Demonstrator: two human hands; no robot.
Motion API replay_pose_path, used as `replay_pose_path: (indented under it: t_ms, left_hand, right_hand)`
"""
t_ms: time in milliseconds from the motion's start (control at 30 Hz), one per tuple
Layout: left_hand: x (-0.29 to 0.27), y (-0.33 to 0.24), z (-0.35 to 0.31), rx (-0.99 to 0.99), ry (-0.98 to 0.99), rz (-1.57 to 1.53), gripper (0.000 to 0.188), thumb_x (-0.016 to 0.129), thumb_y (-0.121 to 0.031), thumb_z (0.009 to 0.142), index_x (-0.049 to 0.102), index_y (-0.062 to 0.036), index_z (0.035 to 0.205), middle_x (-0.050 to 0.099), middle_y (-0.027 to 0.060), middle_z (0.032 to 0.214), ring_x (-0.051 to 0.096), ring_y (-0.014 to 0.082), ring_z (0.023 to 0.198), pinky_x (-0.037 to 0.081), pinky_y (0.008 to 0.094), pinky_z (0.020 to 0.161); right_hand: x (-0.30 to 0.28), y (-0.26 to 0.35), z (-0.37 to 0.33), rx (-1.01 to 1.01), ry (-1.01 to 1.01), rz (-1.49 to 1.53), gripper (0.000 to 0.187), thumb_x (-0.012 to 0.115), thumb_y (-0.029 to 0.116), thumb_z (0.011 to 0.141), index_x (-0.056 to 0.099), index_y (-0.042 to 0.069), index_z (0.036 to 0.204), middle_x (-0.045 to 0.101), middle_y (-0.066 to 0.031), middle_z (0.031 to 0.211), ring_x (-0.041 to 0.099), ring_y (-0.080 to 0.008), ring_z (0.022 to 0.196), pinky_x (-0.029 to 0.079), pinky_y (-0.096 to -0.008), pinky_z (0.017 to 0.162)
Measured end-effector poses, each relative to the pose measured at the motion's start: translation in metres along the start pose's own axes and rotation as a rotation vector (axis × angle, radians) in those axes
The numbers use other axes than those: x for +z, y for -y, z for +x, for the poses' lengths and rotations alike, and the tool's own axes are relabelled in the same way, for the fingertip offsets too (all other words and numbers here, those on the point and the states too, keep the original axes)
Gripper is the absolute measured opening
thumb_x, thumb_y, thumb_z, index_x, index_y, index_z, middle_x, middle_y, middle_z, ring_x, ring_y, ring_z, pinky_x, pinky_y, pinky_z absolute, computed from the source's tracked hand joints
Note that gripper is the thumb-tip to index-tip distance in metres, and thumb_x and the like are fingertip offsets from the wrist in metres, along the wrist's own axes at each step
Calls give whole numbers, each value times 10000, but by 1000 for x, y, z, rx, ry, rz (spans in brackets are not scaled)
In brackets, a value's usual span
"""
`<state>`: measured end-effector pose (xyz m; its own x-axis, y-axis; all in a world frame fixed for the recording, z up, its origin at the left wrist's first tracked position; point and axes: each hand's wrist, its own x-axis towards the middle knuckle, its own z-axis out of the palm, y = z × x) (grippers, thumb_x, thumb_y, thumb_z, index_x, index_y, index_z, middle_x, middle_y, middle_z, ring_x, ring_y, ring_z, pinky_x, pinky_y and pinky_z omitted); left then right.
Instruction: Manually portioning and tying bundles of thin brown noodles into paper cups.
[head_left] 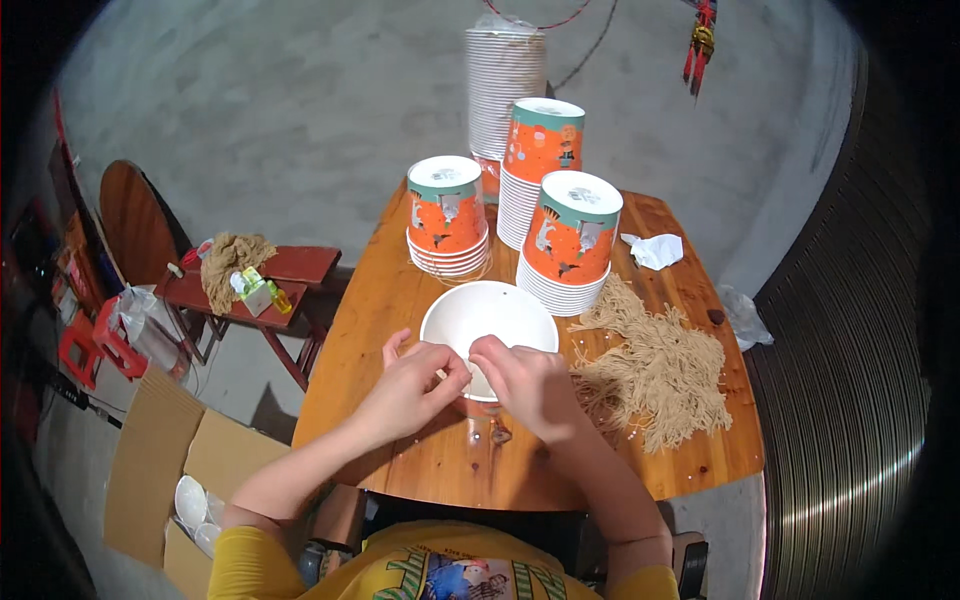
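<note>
Grey wall (300, 110) behind a wooden table (385, 310). On my remote feed, the left hand (425, 378) and right hand (522, 382) are pinched closed over the near part of an open tub (487, 312); I cannot tell whether on anything. They hide part of its interior: plain white, round-rimmed, one dark speck at far side. Tan strands (655, 385) lie to its right.

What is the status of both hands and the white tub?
Left hand, right hand: both curled over white tub, grip unclear. Tub mouth open. Bucket stacks behind, tan strings right.
</note>
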<state>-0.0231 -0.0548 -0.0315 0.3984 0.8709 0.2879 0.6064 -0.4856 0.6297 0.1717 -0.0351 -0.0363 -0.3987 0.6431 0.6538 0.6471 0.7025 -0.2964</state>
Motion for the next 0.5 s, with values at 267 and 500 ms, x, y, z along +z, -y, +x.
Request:
replay_pose_path:
  t_ms: [267, 500]
  left_hand:
    - [17, -3, 4, -90, -144, -67, 122, 601, -196, 876, 595, -89, 817, 573, 9, 770, 574, 153, 883, 192, 455, 1070]
    - [22, 9, 4, 114, -152, -57, 108, 620, -136, 802, 533, -90, 759, 557, 6, 777, 554, 159, 898, 198, 455, 1068]
  right_hand:
    - [5, 1, 1, 4, -18, -5, 70, 640, 159, 877, 591, 128, 915, 603, -98, 601, 628, -289, 547, 474, -396, 478]
    - [11, 3, 3, 199, -50, 26, 48, 583, 163, 920, 575, 115, 913, 583, -129, 572, 618, -340, 555, 463, -436, 481]
